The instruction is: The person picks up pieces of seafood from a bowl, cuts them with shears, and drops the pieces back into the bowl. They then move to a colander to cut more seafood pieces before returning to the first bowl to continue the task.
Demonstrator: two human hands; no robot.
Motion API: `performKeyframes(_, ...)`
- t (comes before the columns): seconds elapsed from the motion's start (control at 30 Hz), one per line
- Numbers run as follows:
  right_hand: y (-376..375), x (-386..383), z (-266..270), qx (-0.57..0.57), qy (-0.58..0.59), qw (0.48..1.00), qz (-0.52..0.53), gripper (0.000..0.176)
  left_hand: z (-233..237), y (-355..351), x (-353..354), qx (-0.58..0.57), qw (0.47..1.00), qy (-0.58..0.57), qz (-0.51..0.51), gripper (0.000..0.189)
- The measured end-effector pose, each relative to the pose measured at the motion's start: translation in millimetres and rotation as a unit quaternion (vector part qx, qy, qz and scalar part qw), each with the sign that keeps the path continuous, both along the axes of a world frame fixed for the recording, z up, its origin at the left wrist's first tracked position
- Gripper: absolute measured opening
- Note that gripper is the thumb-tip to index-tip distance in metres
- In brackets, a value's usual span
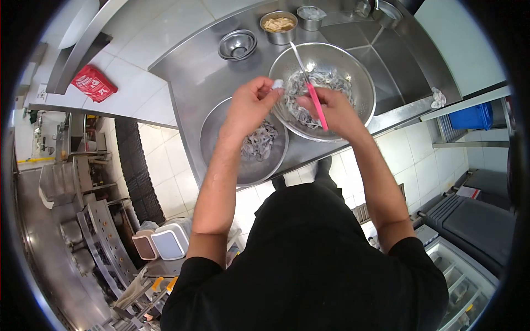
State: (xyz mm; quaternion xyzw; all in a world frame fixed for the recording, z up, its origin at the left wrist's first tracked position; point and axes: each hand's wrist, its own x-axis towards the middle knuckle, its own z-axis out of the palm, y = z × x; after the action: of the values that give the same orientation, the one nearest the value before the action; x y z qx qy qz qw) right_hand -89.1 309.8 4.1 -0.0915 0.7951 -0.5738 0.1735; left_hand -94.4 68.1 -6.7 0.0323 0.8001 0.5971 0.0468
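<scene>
My left hand [251,105] pinches a small whitish-grey piece [277,84] between thumb and fingers, over the left rim of a large metal bowl [361,88]. My right hand [331,110] is wrapped round a pink-handled knife [316,105], its pale blade angled up and left across the bowl. Grey-white slippery pieces, which look like seafood, lie in the large bowl. To the left, partly under my left forearm, a wide metal basin [215,138] holds more grey pieces [259,144]. Its right edge touches or overlaps the large bowl.
Stacked small metal bowls [237,45] stand at the counter's back. Beside them are a pot of yellowish strips [279,25] and a small metal container [311,17]. A sink [386,60] lies right, with a faucet above. A red packet [94,83] is at the left.
</scene>
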Motion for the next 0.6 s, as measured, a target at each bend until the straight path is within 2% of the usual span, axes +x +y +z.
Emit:
performKeyframes(0.07,-1.4,20.9,-9.6,-0.088,-0.079,0.993,-0.018,0.045,14.4,-3.7,-7.1,0.009,1.0,0.011,0.027,0.016)
performKeyframes(0.2,-5.1,54.5,-47.6,-0.21,-0.145,0.959,0.125,0.056,36.2,-10.2,-20.5,0.017,0.997,0.053,0.052,0.017)
performKeyframes(0.3,-25.9,74.0,-63.0,-0.272,-0.21,0.926,0.157,0.061,49.1,-13.2,-27.1,0.014,0.994,0.073,0.075,0.018)
performKeyframes(0.4,-42.5,69.6,-59.8,-0.298,-0.231,0.906,0.193,0.067,66.5,-12.2,-26.3,0.036,0.993,0.068,0.09,0.019)
performKeyframes(0.53,-65.0,49.1,-55.9,-0.367,-0.22,0.882,0.199,0.081,85.9,-10.4,-14.7,0.077,0.991,0.057,0.096,0.019)
performKeyframes(0.6,-72.7,41.5,-49.5,-0.397,-0.196,0.878,0.18,0.081,86.4,-13.5,-7.4,0.094,0.99,0.043,0.093,0.021)
